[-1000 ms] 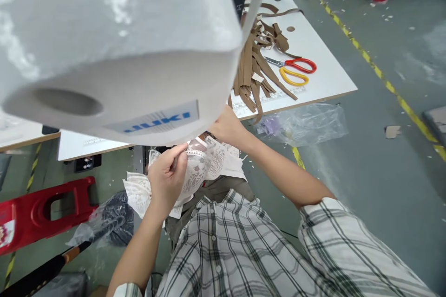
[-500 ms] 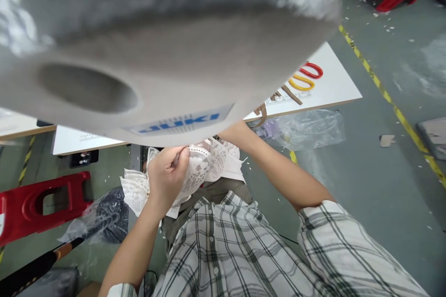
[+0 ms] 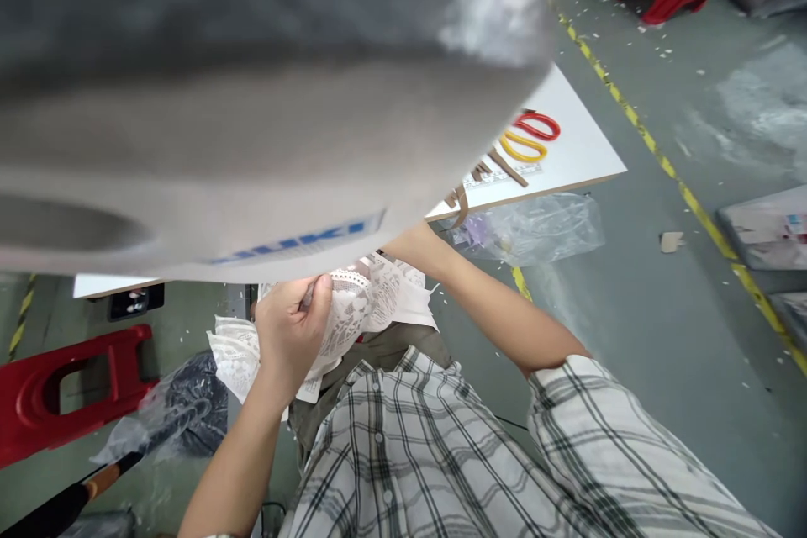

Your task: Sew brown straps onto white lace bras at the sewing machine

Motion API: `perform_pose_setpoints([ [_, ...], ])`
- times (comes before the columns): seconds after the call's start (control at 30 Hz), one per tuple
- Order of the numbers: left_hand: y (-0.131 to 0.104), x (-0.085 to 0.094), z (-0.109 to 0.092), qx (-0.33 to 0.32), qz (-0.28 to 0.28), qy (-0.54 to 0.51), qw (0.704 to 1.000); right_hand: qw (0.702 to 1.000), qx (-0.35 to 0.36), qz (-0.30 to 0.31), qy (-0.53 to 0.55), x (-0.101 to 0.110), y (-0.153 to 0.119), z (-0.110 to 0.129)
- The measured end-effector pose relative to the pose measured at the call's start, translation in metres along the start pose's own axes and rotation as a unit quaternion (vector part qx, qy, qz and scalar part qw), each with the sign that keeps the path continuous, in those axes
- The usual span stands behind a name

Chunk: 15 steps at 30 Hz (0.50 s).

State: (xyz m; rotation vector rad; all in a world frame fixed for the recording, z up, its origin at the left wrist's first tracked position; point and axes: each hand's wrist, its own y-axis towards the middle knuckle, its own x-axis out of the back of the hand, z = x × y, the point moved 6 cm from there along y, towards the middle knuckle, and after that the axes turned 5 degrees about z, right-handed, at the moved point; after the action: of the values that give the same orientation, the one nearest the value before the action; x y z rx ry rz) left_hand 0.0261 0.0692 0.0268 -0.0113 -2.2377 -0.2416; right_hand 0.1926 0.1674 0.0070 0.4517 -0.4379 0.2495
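Observation:
A white lace bra (image 3: 350,315) hangs bunched over my lap, below the front of a sewing machine head (image 3: 303,151). My left hand (image 3: 291,328) is closed, its thumb and fingers pinching the bra's upper edge beside the scalloped trim. Lace folds spread out to the left of that hand. My right hand (image 3: 409,245) reaches under the machine head on the far side of the bra. Only its wrist end shows; the fingers are hidden behind the machine, so I cannot see what they touch.
Scissors with red and yellow handles (image 3: 526,147) and brown strips (image 3: 508,168) lie on the white tabletop (image 3: 580,134). Clear plastic (image 3: 555,227) hangs below its edge. Red stools (image 3: 76,391) stand left and far right. A bagged dark bundle (image 3: 202,403) lies at the left.
The view has shifted, so the machine head covers more at the left and the table appears further left. My left hand keeps its pinch on the bra.

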Motion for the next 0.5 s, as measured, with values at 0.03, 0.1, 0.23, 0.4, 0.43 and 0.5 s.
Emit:
perform_pose_setpoints([
  [0.03,-0.0002,-0.0002,0.0,-0.001,-0.003,0.002,1.0,1.0,0.004,-0.004,-0.002,0.0,-0.0003,-0.0002],
  [0.1,-0.0006,-0.0006,-0.0002,-0.007,-0.009,0.003,1.0,1.0,0.007,-0.01,0.001,-0.0001,-0.001,-0.0015],
  [0.23,-0.0015,-0.0005,-0.0016,-0.02,-0.021,0.0,1.0,1.0,0.006,-0.018,0.017,-0.0006,-0.0025,-0.0039],
  [0.4,-0.0019,0.0006,-0.0019,-0.014,-0.028,-0.001,1.0,0.999,0.005,-0.017,0.046,0.0005,-0.0025,-0.0027],
  [0.43,-0.0019,0.0008,-0.0016,-0.011,-0.028,-0.001,1.0,0.999,0.005,-0.013,0.049,0.0004,-0.0023,-0.0027],
  [0.5,-0.0021,0.001,-0.0008,-0.005,-0.027,0.001,1.0,0.999,0.001,-0.009,0.051,0.0002,-0.002,-0.0034],
])
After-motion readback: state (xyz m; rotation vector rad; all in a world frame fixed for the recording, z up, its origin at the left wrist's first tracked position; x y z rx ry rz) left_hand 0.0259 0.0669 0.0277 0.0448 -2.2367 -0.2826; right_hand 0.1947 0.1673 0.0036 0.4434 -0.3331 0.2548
